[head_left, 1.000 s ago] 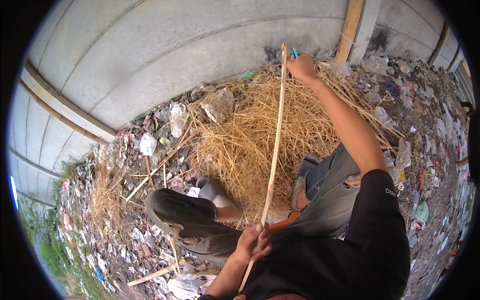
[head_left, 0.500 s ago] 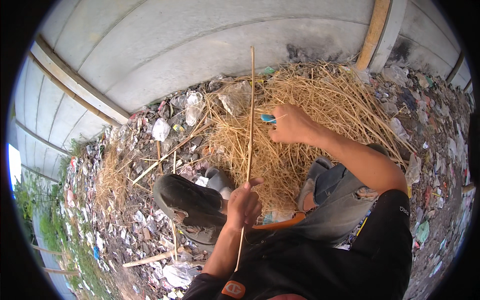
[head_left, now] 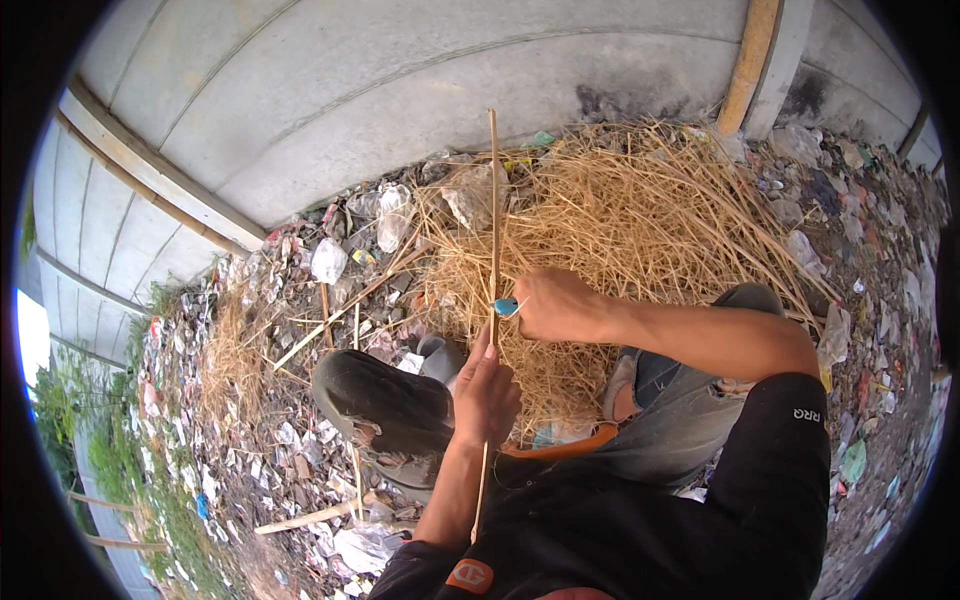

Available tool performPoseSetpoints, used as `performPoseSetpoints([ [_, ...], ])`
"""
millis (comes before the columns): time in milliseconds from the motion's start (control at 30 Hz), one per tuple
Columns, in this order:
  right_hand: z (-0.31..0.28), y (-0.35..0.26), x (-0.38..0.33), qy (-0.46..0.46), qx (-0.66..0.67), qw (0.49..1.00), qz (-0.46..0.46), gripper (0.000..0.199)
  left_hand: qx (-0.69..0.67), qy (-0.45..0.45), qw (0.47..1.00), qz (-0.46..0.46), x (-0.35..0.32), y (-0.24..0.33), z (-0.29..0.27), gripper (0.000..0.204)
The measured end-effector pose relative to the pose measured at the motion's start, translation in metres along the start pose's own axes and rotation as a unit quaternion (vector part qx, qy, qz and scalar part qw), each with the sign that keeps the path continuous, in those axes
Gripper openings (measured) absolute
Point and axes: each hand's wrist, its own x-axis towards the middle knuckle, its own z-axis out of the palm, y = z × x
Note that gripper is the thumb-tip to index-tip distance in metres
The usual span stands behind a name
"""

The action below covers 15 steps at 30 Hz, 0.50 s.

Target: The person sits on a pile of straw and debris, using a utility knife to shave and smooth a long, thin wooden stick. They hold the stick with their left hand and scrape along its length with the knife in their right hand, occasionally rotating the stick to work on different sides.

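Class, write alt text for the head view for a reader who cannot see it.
A person's left hand grips a long thin stick while the right hand presses a small blue tool against it. Behind lie a straw pile, litter and a concrete wall.

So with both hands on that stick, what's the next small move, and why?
Probably draw the right hand with its small blue tool along the stick toward its far tip. The left hand grips the stick lower down and holds it upright over the straw pile, and the tool sits against it mid-length, leaving the upper part unworked.
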Motion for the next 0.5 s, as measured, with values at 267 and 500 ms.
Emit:
performPoseSetpoints([
  [267,0.031,0.028,0.028,-0.009,-0.066,0.998,0.006,0.016,0.03,0.035,0.999,0.002,0.01,-0.011,-0.015,0.045],
  [500,-0.097,0.14,0.07,0.14,-0.046,0.967,0.207,0.024,0.076,-0.058,0.995,-0.043,-0.047,-0.031,0.006,0.054],
])
